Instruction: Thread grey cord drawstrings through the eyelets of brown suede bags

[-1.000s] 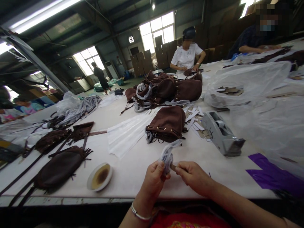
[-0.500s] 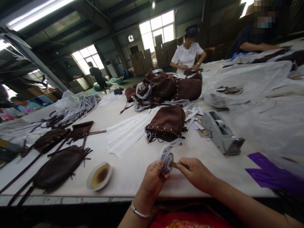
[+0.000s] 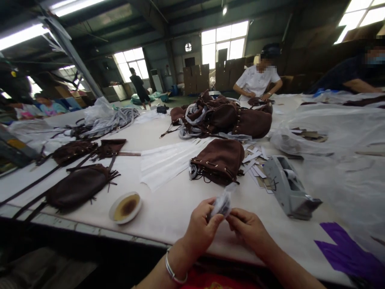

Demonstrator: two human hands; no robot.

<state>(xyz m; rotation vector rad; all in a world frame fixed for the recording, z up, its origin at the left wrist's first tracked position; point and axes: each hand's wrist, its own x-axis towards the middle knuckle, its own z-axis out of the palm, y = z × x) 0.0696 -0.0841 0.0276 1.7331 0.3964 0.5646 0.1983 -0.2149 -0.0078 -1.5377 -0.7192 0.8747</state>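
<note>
My left hand (image 3: pixel 201 224) is closed around a coiled bag strap (image 3: pixel 223 204) wrapped in thin clear plastic. A loose tuft of the wrap sticks up past the fingers. My right hand (image 3: pixel 247 228) pinches at the right side of the coil, its fingertips close against my left thumb; what lies between them is hidden. Just beyond my hands a brown drawstring bag (image 3: pixel 221 159) with gold eyelets lies on the white table (image 3: pixel 168 212). Wrapped strap shows at the bag's left corner.
A grey tape dispenser (image 3: pixel 290 186) stands right, near scattered card pieces (image 3: pixel 257 166). Left are a shallow dish (image 3: pixel 126 208) of brownish liquid and a dark fringed bag (image 3: pixel 80 186). A bag pile (image 3: pixel 222 116) lies ahead; behind it a co-worker (image 3: pixel 258 78) handles a brown piece. Purple tape (image 3: pixel 349 249) hangs at right.
The view has swung left. The coil has turned in my left hand, so its spiral face no longer shows. My right hand has come closer, and the brown strap end is now out of sight.
</note>
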